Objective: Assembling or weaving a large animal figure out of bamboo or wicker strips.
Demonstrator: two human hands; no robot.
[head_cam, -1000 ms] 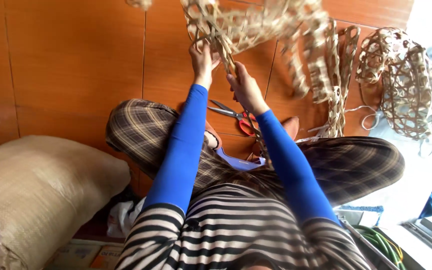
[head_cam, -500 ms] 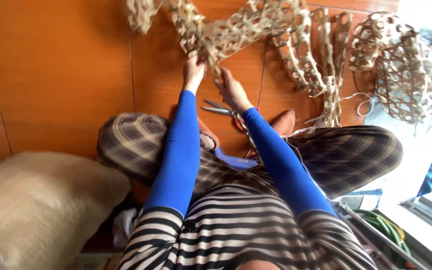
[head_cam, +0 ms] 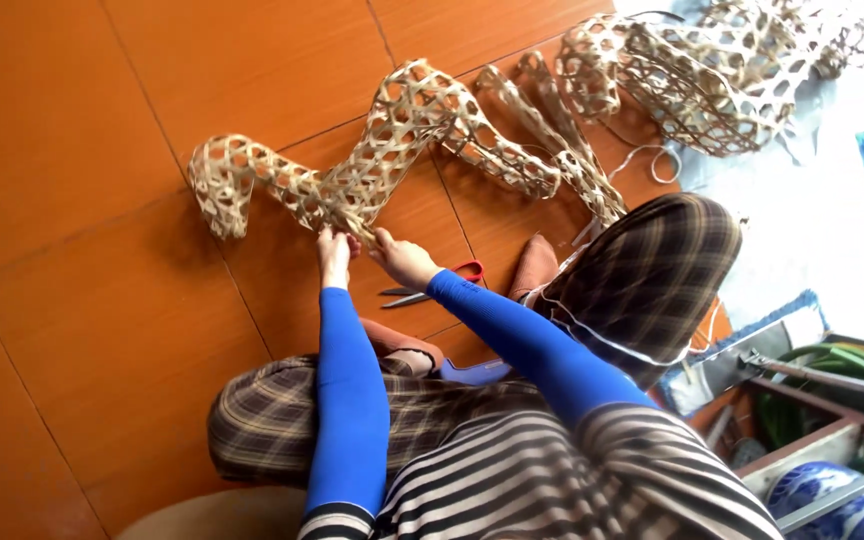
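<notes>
Left hand (head_cam: 333,252): was closed, fingers pinched on the near edge of the woven strip (head_cam: 392,150), just where the lattice narrowed.
Right hand (head_cam: 404,262): lay just beside the left one, fingers curled onto the same edge; whether it gripped firmly or only pressed could not be told.
Woven strip: was a long band of pale open lattice lying on the floor (head_cam: 72,250), twisted into loops in front of the person's knees.
Handling: it looked light and springy, stiff enough to hold its curves yet likely to kink or crack at a strand if bent sharply; the thick crossings seemed the safer hold, not the loose ends.
Scissors (head_cam: 432,285): red-handled, lay flat on the floor just right of the right hand, apart from it.
Floor: was smooth orange-brown tile with dark seams, hard and probably slippery under such light work.
Further lattice pieces (head_cam: 692,70): sat well apart at the far right, piled loosely.
Room edge: a metal rack (head_cam: 812,385) with a green hose (head_cam: 852,365) stood at the right.
</notes>
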